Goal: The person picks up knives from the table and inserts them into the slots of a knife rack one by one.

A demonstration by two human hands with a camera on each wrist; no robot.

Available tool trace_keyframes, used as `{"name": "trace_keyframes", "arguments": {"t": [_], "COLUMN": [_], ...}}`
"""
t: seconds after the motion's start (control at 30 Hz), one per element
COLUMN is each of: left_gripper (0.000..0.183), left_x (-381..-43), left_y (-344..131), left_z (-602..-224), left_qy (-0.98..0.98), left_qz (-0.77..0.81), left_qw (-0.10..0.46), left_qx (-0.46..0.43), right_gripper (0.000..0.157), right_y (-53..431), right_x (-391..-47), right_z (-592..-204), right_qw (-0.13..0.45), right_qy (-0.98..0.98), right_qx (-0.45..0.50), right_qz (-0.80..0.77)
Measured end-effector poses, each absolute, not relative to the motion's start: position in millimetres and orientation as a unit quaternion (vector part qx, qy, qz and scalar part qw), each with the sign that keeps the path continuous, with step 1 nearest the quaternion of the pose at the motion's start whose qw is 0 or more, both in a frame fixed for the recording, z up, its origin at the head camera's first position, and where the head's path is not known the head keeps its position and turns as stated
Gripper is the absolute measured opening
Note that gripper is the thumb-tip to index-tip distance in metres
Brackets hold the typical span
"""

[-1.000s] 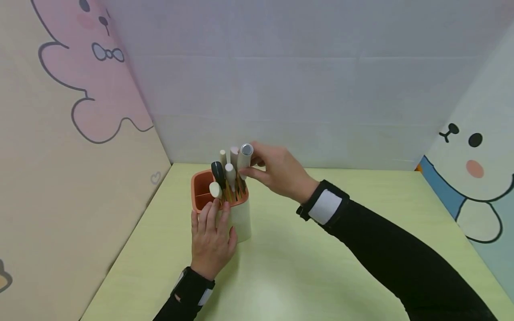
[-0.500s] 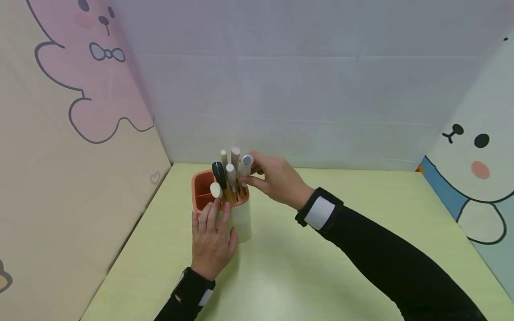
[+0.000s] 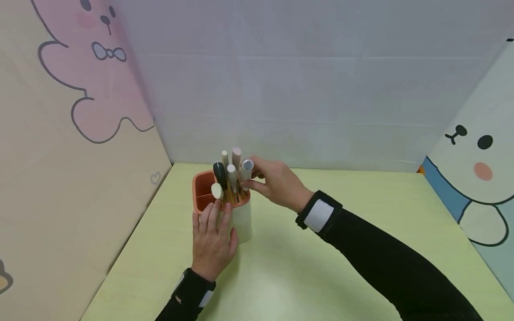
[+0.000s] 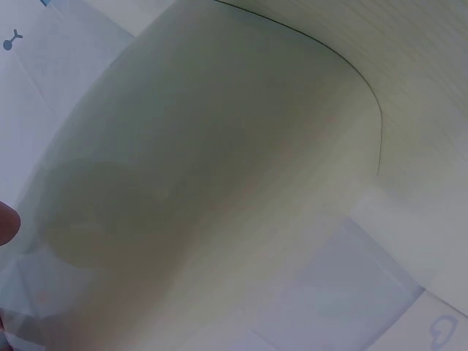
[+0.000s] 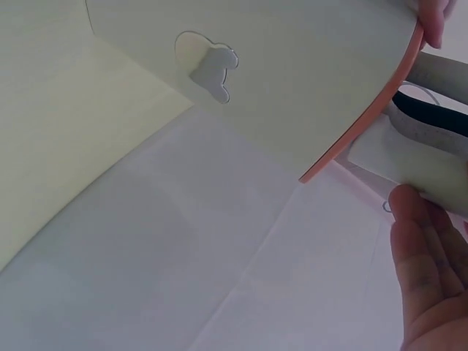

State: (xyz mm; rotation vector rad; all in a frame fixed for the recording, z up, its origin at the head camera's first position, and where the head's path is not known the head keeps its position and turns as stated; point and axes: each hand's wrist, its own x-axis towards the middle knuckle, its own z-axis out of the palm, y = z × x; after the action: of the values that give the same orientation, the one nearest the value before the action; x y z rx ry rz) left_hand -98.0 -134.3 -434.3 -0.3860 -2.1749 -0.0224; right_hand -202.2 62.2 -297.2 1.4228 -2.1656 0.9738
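Note:
A white holder (image 3: 241, 223) with an orange rim and inside stands on the table. My left hand (image 3: 213, 245) rests on its near side, fingers extended up to the rim. In the left wrist view, the holder's wall (image 4: 241, 131) fills most of the frame. My right hand (image 3: 279, 183) pinches a thick white handle with a silver end (image 3: 246, 171) between thumb and fingers, at the holder's right side. The handle's lower part is hidden inside. Beside it stand a grey-white handle (image 3: 232, 174), a black handle (image 3: 219, 173) and a cream rounded one (image 3: 217, 191).
Farther back in the holder rise a pinkish handle (image 3: 236, 156) and a slim cream one (image 3: 225, 157). An orange compartment (image 3: 204, 183) lies at its left. The pale yellow table (image 3: 341, 249) is bordered by a grey back wall (image 3: 305, 89) and cartoon-printed side panels.
My right hand has moved down, and the silver-ended white handle has sunk lower into the holder with it. My left hand stays in place on the holder.

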Motion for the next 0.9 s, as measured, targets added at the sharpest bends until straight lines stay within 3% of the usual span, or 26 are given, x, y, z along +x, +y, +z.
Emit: {"name": "trace_keyframes", "arguments": {"t": [0.9], "left_gripper": [0.072], "left_x": [-107], "left_y": [-137], "left_z": [-438], "left_qy": [-0.879], "left_qz": [-0.032], "left_qw": [0.441], "left_qx": [-0.180], "right_gripper": [0.039], "right_y": [86], "right_x": [-204], "right_z": [-316], "right_qw": [0.146], "right_qy": [-0.804], "right_qx": [0.434], "right_qz": [0.380]}}
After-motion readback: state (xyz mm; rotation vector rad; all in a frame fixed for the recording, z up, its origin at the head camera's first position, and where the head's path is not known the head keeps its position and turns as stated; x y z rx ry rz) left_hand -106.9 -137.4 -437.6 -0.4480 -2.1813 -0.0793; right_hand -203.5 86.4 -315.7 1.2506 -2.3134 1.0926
